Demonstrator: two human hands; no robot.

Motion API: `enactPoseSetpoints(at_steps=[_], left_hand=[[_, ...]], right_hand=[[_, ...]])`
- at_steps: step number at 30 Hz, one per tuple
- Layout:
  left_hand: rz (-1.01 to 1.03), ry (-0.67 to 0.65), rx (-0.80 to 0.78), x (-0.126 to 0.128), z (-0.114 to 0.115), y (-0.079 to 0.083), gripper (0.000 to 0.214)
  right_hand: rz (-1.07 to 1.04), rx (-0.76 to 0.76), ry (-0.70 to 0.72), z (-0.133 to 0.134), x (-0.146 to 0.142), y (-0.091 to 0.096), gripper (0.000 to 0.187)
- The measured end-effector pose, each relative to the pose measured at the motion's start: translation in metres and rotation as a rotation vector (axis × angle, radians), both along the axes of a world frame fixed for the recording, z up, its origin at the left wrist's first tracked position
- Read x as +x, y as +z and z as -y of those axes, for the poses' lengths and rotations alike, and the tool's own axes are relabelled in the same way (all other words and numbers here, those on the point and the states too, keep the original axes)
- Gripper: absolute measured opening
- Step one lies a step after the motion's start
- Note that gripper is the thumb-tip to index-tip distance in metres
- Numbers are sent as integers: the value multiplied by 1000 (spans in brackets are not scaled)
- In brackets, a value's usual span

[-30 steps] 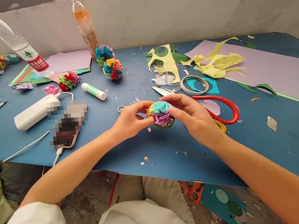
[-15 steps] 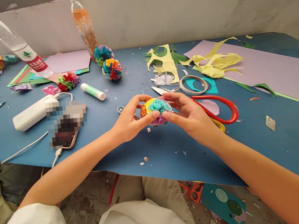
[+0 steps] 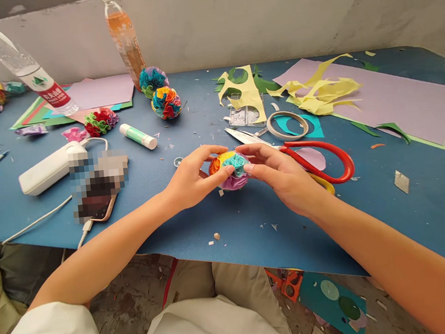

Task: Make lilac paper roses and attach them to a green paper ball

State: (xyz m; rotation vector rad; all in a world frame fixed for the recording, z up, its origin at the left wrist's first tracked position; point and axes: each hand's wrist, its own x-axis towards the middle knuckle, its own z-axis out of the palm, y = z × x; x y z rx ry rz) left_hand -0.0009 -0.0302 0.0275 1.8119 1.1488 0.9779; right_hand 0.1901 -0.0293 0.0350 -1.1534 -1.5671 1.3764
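Between my hands is a paper flower ball [image 3: 235, 164] of ruffled orange, yellow, turquoise and purple paper, low over the blue table [image 3: 228, 224]. My left hand [image 3: 197, 175] is closed on its left side, thumb across the front and fingers behind. From the right, my right hand [image 3: 280, 174] grips it with the thumb on the turquoise ruffle and fingers at the back. Red-handled scissors [image 3: 320, 160] lie just beyond my right hand, partly covered by it. Farther back, two finished-looking paper flower balls [image 3: 166, 103] sit touching each other.
A glue stick [image 3: 138, 137], a phone [image 3: 102, 191] and a white power bank [image 3: 52, 170] with cables lie left. Behind stand a water bottle [image 3: 37, 80] and an orange drink bottle [image 3: 126, 42]. Yellow paper scraps [image 3: 325, 94], a tape roll [image 3: 287, 125] and purple sheets [image 3: 405, 99] lie right.
My hands have drawn slightly closer together around the paper flower ball, which has turned a little. My right fingers have shifted left, and more of the scissors' blades shows.
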Motion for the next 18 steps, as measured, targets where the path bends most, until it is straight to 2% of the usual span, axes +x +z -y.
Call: enactPoseSetpoints(at_steps=[5, 10, 14, 18], left_hand=[[148, -25, -101, -1, -8, -6, 37], [232, 3, -67, -3, -13, -11, 35], [203, -117, -6, -6, -11, -10, 46], [121, -171, -37, -7, -12, -10, 35]], right_hand=[[139, 39, 25, -3, 4, -2, 48], [310, -1, 63, -2, 3, -2, 67], [342, -59, 110, -1, 2, 0, 61], [384, -44, 118, -2, 5, 0, 56]])
